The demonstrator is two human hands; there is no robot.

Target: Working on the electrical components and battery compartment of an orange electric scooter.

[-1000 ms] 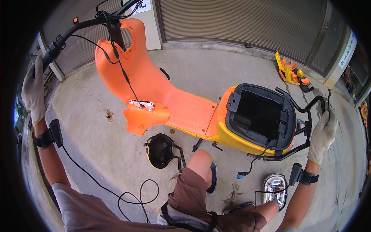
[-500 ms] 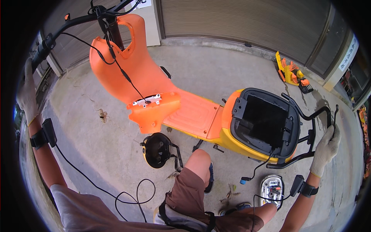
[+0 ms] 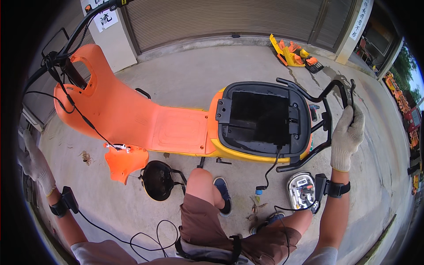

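Observation:
An electric scooter with an orange front shield [image 3: 110, 99], orange footboard [image 3: 181, 130] and open black seat compartment [image 3: 227, 128] stands before me. My right hand [image 3: 349, 137], in a white knit glove, is closed round the upturned end of its black rear rack [image 3: 324, 150]. At the far left, my gloved left hand [image 3: 35, 161] has its fingers apart and holds nothing; it is below the handlebar [image 3: 73, 37]. A loose orange panel [image 3: 126, 164] hangs by a black cable at the footboard's near side. A short cable with a blue connector [image 3: 259, 191] dangles from the seat compartment.
On the concrete floor, an upturned helmet [image 3: 157, 180] lies near my knee. A white tool case [image 3: 304, 191] is by my right leg. Yellow and orange parts [image 3: 291, 53] lie along the shutter [image 3: 221, 20]. Thin black cables run from both wrist bands.
My left hand has come away from the handlebar end and dropped lower. The view has swung right. The orange panel sits lower beside the footboard. My right hand stays on the rack.

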